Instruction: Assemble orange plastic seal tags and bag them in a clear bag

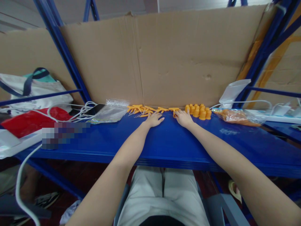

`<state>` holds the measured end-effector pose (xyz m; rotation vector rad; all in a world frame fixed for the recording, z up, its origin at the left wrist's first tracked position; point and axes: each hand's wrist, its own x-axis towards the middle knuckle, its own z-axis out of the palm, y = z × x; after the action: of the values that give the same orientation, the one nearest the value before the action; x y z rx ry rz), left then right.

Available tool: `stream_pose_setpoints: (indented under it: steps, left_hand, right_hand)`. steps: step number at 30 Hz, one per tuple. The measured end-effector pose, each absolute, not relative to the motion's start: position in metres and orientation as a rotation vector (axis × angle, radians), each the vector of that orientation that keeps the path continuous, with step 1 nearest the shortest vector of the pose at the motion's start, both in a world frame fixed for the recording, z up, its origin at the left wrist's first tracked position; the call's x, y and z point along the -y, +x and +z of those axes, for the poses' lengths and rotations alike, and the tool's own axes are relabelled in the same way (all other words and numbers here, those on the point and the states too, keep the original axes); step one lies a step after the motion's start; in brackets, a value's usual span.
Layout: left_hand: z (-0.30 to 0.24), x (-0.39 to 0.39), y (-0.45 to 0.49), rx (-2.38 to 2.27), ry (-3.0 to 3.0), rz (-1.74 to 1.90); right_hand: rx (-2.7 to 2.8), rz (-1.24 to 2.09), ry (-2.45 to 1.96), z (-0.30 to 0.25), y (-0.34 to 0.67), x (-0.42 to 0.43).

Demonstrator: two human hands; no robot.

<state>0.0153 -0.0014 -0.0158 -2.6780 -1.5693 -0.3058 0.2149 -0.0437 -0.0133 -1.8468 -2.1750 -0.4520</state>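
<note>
My left hand [154, 119] lies flat on the blue shelf [164, 141] with its fingers stretched out, just in front of a scatter of small orange T-shaped parts [145, 110] with little chains. My right hand [182, 118] rests beside it, its fingers curled around a small orange piece [174, 114] at the shelf's back. To the right of that hand stands a cluster of several orange cap-like pieces [198, 111].
A cardboard sheet [176, 56] walls off the back. A clear plastic bag [110, 112], a phone [94, 109] and white cables [70, 113] lie left; a red bag [33, 121] and tote bag [30, 89] further left. A bag of orange parts [237, 116] lies right.
</note>
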Motion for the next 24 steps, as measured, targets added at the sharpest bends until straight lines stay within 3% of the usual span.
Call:
stream_pose_setpoints:
  steps: [5, 16, 24]
  left_hand:
    - [-0.015, 0.003, 0.017, 1.574, -2.637, -0.308]
    - [-0.008, 0.016, 0.035, 1.007, -2.694, -0.494]
    - [-0.002, 0.024, 0.036, 1.059, -2.704, -0.555]
  right_hand:
    - [2.160, -0.450, -1.909, -0.011, 0.212, 0.047]
    - [2.170, -0.427, -1.930, -0.009, 0.211, 0.050]
    - [2.149, -0.432, -1.909, -0.011, 0.212, 0.049]
